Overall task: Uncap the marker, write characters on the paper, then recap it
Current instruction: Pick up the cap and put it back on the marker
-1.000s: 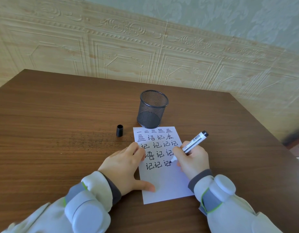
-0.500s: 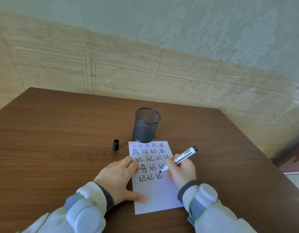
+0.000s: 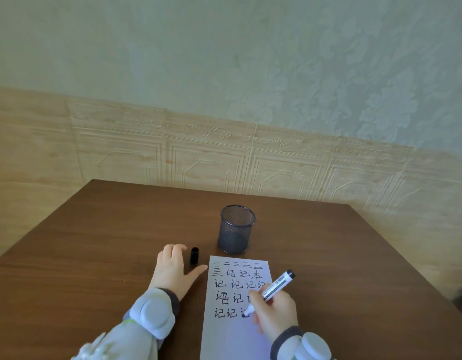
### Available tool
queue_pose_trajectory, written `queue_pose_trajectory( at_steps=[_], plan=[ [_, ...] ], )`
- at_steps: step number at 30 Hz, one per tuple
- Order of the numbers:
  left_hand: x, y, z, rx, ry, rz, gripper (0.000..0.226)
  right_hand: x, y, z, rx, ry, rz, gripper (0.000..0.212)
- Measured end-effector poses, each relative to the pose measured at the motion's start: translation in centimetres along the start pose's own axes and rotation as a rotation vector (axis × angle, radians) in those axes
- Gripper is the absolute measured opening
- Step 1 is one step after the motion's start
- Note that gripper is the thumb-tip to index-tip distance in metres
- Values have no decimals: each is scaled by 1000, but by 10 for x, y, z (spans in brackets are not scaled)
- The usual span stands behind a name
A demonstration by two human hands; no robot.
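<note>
The right hand (image 3: 275,311) grips the white black-ended marker (image 3: 272,291), tip down-left on the white written paper (image 3: 232,331), rear slanting up-right. The left hand (image 3: 172,268) lies spread wide on the brown wooden tabletop (image 3: 94,242) beside the upright black cap (image 3: 194,255).

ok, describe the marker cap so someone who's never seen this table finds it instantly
Start at the black mesh pen cup standing mid-table. Just to its near left, between the open left hand and the top left corner of the written paper, stands the cap. It is the only small solid black tube, upright with its open end up.
</note>
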State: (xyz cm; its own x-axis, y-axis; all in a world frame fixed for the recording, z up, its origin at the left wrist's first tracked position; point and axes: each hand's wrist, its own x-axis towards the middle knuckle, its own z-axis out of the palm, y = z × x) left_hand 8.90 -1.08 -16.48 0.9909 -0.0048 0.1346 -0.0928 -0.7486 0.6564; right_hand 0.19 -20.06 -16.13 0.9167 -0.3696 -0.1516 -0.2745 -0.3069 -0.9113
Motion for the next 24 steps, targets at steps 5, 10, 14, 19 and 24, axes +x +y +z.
queue_pose_trajectory(
  at_steps=[5, 10, 14, 19, 24],
  plan=[
    [14, 9, 8, 148, -55, -33, 67, -1, -7, -9, -18, -56, 32, 26],
    [19, 13, 15, 245, 15, -21, 48, 0, -11, -8, 31, -24, 126, 25],
    [18, 10, 14, 51, 126, -31, 36, -4, -13, -9, 115, 76, 71, 30],
    [9, 29, -1, -201, 131, 61, 25, -3, -50, -35, 299, 160, -60, 42],
    [-13, 58, -31, -313, 158, 259, 9, 2, -93, -38, 455, 161, -160, 38]
  ],
)
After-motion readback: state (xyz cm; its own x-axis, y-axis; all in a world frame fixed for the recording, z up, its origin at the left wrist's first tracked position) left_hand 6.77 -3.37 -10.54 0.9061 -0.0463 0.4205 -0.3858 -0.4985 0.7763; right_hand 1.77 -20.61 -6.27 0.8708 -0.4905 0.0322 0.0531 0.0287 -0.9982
